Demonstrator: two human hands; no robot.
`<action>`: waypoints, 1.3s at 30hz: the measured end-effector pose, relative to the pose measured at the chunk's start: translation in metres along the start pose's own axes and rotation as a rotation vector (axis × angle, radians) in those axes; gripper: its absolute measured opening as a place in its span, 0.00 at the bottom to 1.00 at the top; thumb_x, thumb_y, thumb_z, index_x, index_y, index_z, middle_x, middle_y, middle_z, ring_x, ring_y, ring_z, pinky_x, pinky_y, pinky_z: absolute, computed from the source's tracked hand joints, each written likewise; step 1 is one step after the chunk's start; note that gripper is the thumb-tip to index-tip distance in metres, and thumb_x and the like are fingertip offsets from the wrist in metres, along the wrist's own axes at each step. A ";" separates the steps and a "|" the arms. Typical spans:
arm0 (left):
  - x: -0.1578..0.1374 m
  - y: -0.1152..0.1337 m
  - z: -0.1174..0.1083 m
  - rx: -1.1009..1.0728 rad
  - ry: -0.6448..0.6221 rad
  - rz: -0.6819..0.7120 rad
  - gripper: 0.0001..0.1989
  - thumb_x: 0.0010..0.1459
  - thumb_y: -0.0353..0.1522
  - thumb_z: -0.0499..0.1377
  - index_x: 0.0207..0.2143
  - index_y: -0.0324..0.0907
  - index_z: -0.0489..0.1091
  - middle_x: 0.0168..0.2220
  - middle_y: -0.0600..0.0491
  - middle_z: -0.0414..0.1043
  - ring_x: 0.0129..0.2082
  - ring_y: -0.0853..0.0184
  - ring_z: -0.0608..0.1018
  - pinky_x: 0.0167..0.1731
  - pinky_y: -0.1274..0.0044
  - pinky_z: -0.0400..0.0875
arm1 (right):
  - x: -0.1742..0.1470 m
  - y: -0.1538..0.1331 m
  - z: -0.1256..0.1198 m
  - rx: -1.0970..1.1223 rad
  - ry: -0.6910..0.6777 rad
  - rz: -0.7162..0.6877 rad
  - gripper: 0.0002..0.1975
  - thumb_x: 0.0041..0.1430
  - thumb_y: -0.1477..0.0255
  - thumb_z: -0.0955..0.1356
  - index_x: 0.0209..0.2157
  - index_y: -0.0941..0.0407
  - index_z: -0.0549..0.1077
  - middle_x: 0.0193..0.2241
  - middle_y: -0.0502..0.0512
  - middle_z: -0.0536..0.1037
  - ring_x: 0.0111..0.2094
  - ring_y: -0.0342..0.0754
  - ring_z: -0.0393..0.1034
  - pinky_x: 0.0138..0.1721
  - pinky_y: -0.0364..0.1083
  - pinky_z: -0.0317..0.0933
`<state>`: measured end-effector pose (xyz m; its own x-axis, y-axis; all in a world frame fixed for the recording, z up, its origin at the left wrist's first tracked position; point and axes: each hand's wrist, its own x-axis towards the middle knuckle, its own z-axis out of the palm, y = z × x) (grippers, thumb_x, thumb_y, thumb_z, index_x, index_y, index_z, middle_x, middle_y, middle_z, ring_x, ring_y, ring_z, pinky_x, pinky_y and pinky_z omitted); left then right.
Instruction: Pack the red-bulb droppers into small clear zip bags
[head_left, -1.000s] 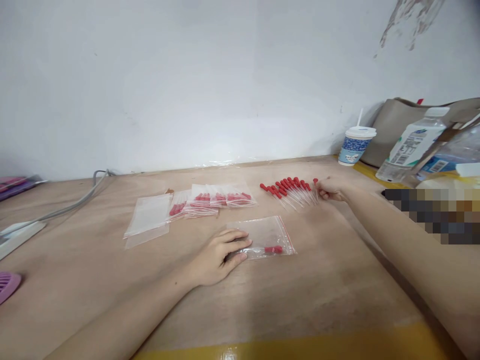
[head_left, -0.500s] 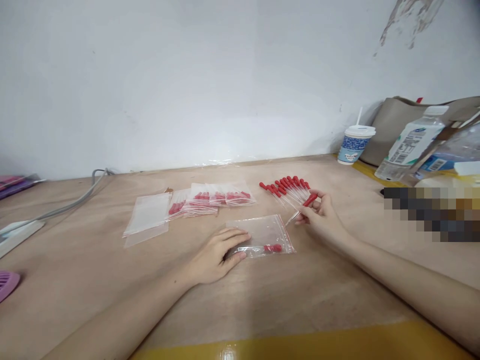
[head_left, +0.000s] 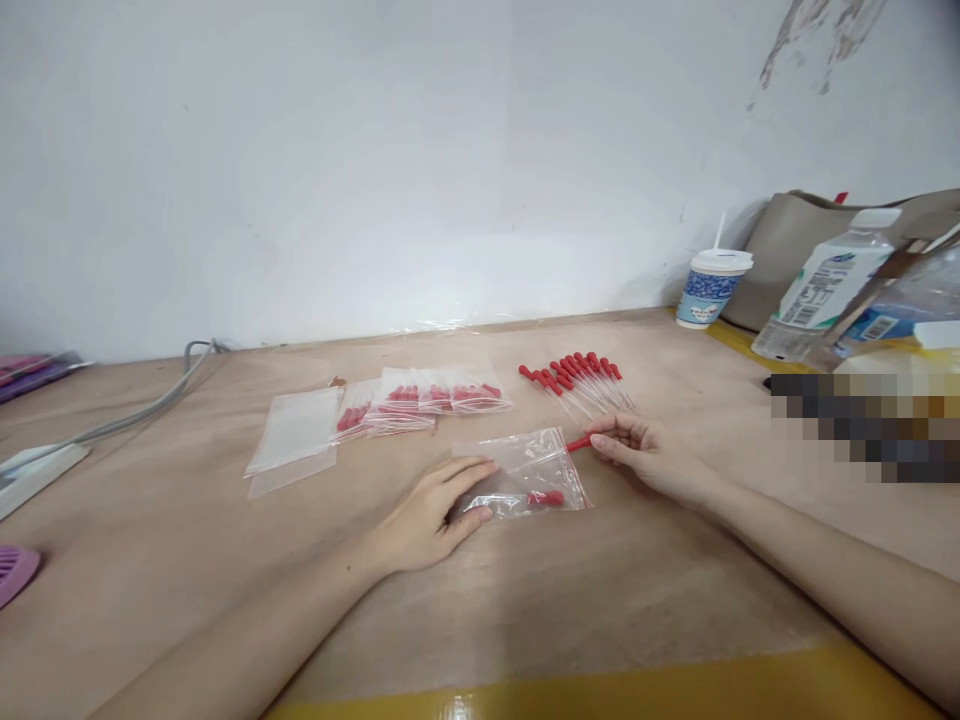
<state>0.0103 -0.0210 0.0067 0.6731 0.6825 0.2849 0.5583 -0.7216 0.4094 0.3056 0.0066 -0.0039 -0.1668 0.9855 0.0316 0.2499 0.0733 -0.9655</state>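
Observation:
A clear zip bag [head_left: 517,455] lies flat on the table with its red-striped mouth to the right. Across its left end rests my left hand [head_left: 439,510], fingers stretched out and thumb apart, pressing on the plastic. Inside the bag, along the near side, is one dropper with a red bulb [head_left: 546,498]. My right hand [head_left: 645,450] pinches a second dropper [head_left: 580,443] by its red bulb. Its clear tube reaches through the mouth into the bag, while the bulb stays outside. Just beyond my right hand, several loose red-bulbed droppers [head_left: 574,370] lie fanned out.
Filled zip bags [head_left: 405,405] overlap behind my left hand, beside flat bags [head_left: 296,430] on the left. A paper cup [head_left: 709,290], a plastic bottle [head_left: 825,285] and a grey bag [head_left: 772,250] stand at the back right. A grey cable [head_left: 150,405] crosses the left side.
My right hand has moved slightly nearer and turned, bringing the dropper from outside the bag's mouth to partly inside it. My left hand has stayed in place.

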 end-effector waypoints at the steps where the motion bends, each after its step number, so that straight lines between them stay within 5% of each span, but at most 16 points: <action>1: 0.000 0.000 0.000 0.001 -0.002 -0.004 0.22 0.60 0.34 0.53 0.57 0.45 0.57 0.55 0.49 0.62 0.54 0.61 0.66 0.52 0.66 0.63 | 0.001 0.000 -0.003 -0.017 -0.008 -0.009 0.19 0.46 0.57 0.69 0.34 0.57 0.70 0.29 0.51 0.74 0.30 0.43 0.68 0.33 0.45 0.63; 8: 0.002 0.000 0.000 0.014 -0.006 0.004 0.21 0.61 0.35 0.53 0.56 0.44 0.58 0.54 0.48 0.63 0.54 0.61 0.66 0.53 0.66 0.62 | -0.004 -0.003 0.005 -0.118 -0.283 -0.087 0.13 0.48 0.63 0.69 0.33 0.57 0.74 0.25 0.50 0.74 0.26 0.41 0.64 0.27 0.42 0.57; 21: 0.003 0.001 0.000 -0.005 0.003 0.027 0.20 0.60 0.34 0.53 0.55 0.43 0.60 0.52 0.49 0.65 0.52 0.62 0.67 0.52 0.67 0.62 | -0.002 -0.006 0.022 -0.160 -0.269 -0.245 0.07 0.50 0.69 0.67 0.32 0.57 0.67 0.21 0.46 0.65 0.22 0.39 0.57 0.23 0.40 0.53; 32: 0.004 -0.002 0.002 0.015 -0.011 0.047 0.18 0.61 0.33 0.52 0.54 0.44 0.63 0.53 0.47 0.65 0.53 0.61 0.67 0.52 0.66 0.63 | -0.009 -0.005 0.038 -0.004 -0.254 -0.174 0.10 0.49 0.69 0.67 0.34 0.56 0.66 0.30 0.52 0.73 0.28 0.42 0.68 0.26 0.42 0.61; 39: 0.003 -0.004 0.002 0.065 -0.039 0.045 0.18 0.62 0.34 0.51 0.55 0.45 0.62 0.55 0.48 0.63 0.55 0.61 0.65 0.54 0.64 0.61 | 0.011 -0.005 0.023 -0.221 -0.051 -0.264 0.10 0.51 0.65 0.65 0.32 0.57 0.71 0.27 0.53 0.75 0.28 0.44 0.68 0.30 0.44 0.61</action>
<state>0.0109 -0.0163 0.0046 0.7160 0.6451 0.2669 0.5567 -0.7583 0.3392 0.2809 0.0137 -0.0050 -0.2992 0.9195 0.2549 0.3909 0.3618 -0.8463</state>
